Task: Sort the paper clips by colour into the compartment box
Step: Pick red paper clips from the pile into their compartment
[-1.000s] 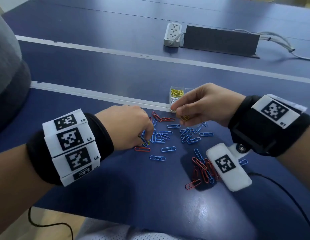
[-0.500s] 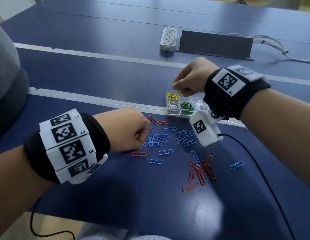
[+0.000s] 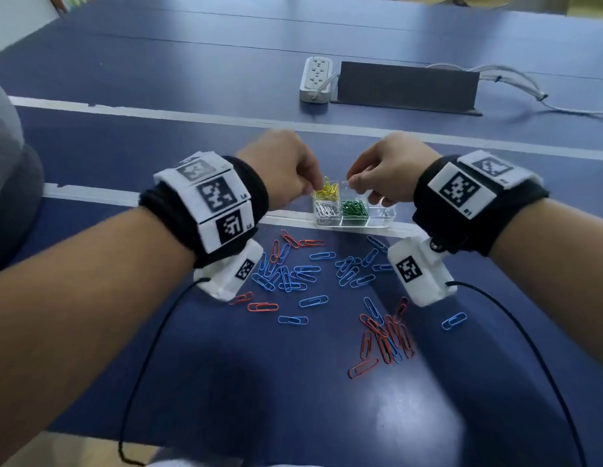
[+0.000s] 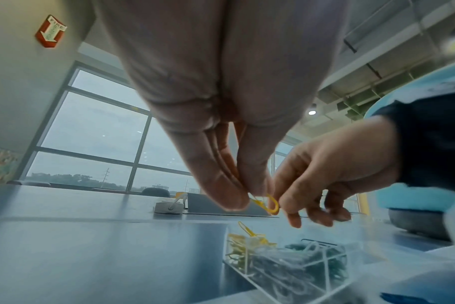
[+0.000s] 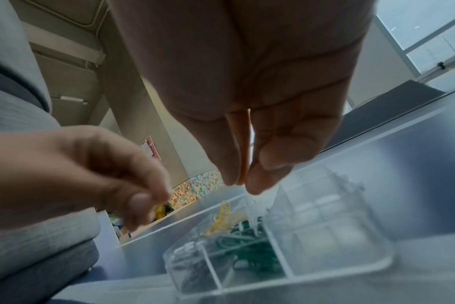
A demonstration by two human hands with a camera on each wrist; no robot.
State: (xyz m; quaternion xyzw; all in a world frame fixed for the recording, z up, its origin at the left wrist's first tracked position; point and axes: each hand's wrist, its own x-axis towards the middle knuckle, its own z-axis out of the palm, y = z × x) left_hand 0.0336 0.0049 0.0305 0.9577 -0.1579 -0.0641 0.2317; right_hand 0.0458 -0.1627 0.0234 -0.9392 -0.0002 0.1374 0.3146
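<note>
A yellow paper clip is pinched between thumb and fingertips of the left hand, poised above the yellow compartment at the far left of the clear compartment box on the blue table. The right hand hovers over the box's far side, fingertips drawn together; whether it holds anything cannot be told. Half a second ago the left hand was down among the loose blue clips and red clips; it has since risen to the box, opposite the right.
</note>
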